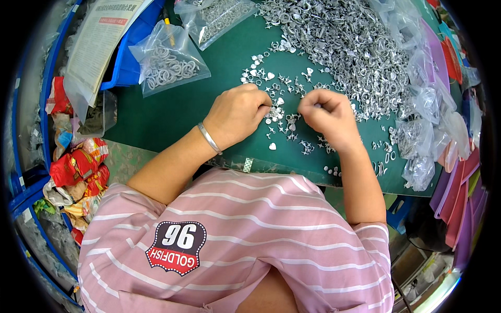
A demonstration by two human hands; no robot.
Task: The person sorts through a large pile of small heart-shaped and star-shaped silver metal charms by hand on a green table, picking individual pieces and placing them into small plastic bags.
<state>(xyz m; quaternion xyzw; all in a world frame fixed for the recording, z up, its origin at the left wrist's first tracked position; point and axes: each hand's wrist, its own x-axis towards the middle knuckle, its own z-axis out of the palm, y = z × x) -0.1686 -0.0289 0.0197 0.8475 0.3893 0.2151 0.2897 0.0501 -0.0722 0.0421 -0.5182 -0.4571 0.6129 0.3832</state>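
**Small silver pieces [280,101], loose on green bench [182,112]**

Placed at 3 o'clock from the left hand [237,112], 9 o'clock from the right hand [329,113]; nearer the left. No shared long axis. Both hands curled narrow; whether anything is held cannot be told.

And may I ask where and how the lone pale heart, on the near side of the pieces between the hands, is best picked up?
I'd pinch the heart by its two side edges, coming from above on the near side: it seems to lie flat, bare green table surrounds it, and the clustered small pieces lie beyond.
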